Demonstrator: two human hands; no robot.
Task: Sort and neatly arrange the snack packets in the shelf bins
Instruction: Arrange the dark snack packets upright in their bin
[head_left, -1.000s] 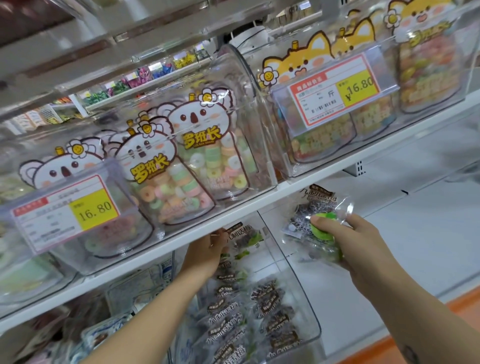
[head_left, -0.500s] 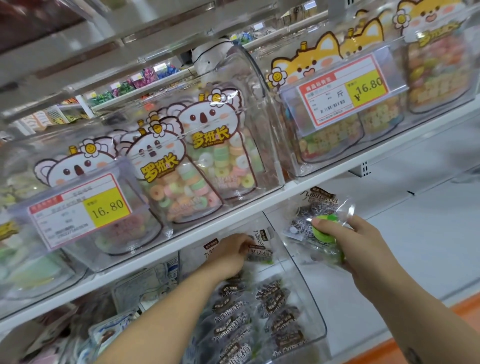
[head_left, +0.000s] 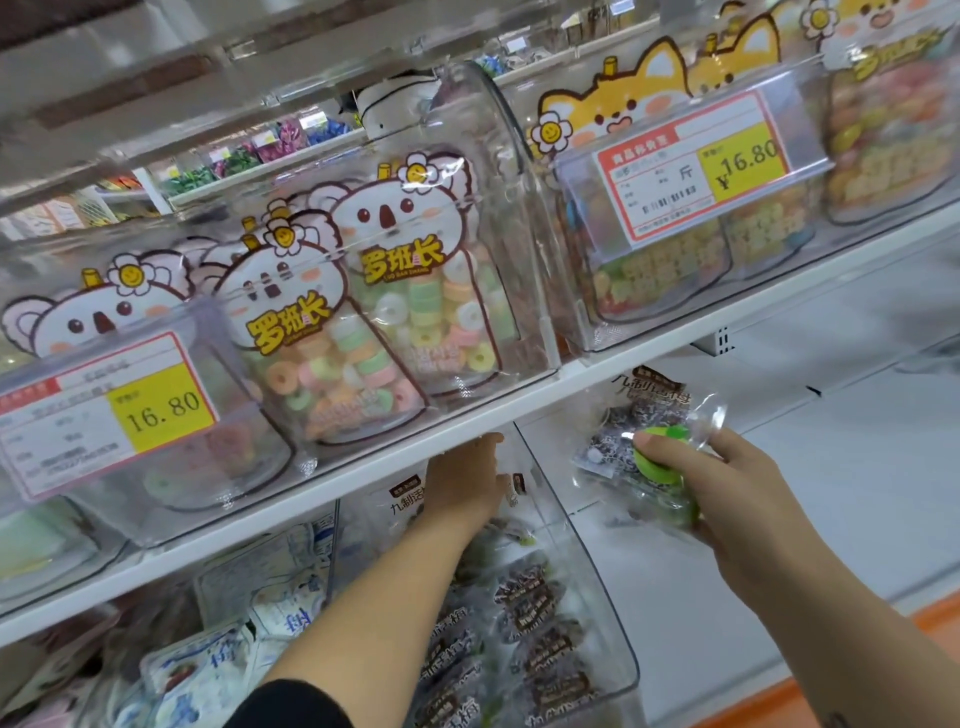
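Two hands were up at the lower shelf. Our right hand (head_left: 727, 504) held a clear snack packet (head_left: 618, 431) in the air, to the right of the clear bin (head_left: 592, 571) and just under the white shelf edge (head_left: 311, 493). The thumb lay flat across the packet's front, against a green patch, and the fingers (head_left: 724, 441) curled round behind it, clamped on the packet.

Our left hand (head_left: 462, 488) reached deep into the bin with its back toward us, the thumb close under the shelf edge. Its fingers pointed away from us and were mostly hidden. A small packet end showed right at them, and we could not tell whether they gripped it or only touched it.

Many dark packets (head_left: 535, 608) lay piled in the bin, below the left wrist. Blue-and-white packets (head_left: 218, 670) filled the next bin to the left. Above the shelf, koala candy bags (head_left: 415, 312) stood upright in clear bins, with a yellow price tag (head_left: 161, 408) in front.
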